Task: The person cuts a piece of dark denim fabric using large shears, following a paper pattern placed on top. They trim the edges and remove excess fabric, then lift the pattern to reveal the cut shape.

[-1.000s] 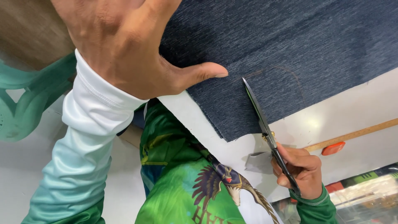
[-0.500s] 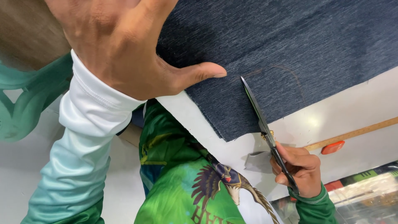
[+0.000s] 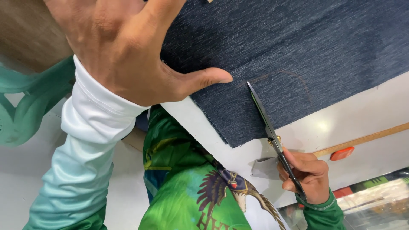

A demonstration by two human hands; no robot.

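Head view. The left hand is lying flat on the dark blue denim fabric, its fingers spread apart and its thumb stretching toward the scissors; it is pressing on the cloth rather than gripping anything. The fabric is covering the far part of the white counter, and one of its corners is lying near the counter's near edge, just beside the scissor blades. A faint curved chalk line is showing on the cloth beyond the blade tip.

The right hand is holding the scissors by the handles, its fingers curled and clamped around them. The blades are lying together, or nearly so, over the fabric, with the tip pointing away from the person and sitting close to the thumb of the left hand without touching it.

A wooden ruler is lying along the counter to the right of the right hand, and a small orange-red object is resting just beside it. A green patterned shirt with a white-to-green sleeve is filling the lower part of the view, and a green plastic chair is standing at the left.
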